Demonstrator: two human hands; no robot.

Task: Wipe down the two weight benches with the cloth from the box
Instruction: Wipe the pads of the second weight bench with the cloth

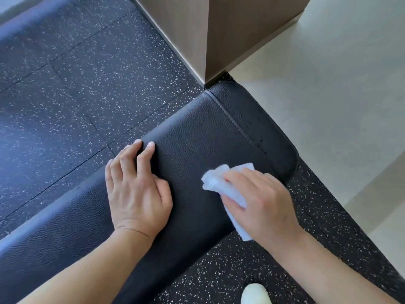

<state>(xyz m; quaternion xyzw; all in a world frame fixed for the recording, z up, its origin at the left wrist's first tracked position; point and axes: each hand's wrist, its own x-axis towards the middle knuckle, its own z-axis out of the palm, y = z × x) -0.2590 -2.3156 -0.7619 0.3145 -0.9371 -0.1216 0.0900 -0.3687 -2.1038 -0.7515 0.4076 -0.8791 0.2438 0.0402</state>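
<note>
A black padded bench [192, 150] with a grained, leather-like cover runs from the lower left of the view up toward a wooden pillar [210, 36], and its far end almost reaches the foot of that pillar. A stitched seam [236, 123] crosses the pad near this far end. The left hand [137, 189] lies on the left edge of the bench with the palm down; its fingers are straight and a little spread, the fingertips reach over the edge, and it holds nothing. The right hand [260, 198] is near the right edge of the bench and grasps a white cloth [221, 183]: the fingers are curled over it and press it on the pad. The cloth is crumpled, one part shows in front of the fingers toward the far end, and another part hangs out under the palm past the right edge. The two hands are near each other but apart, with bare black pad between them. The bench stands on a dark rubber floor [76, 95] with white speckles, and to the right of it begins a pale tiled floor [339, 95]. At the bottom edge of the view the tip of a light shoe [255, 294] is visible on the rubber floor
</note>
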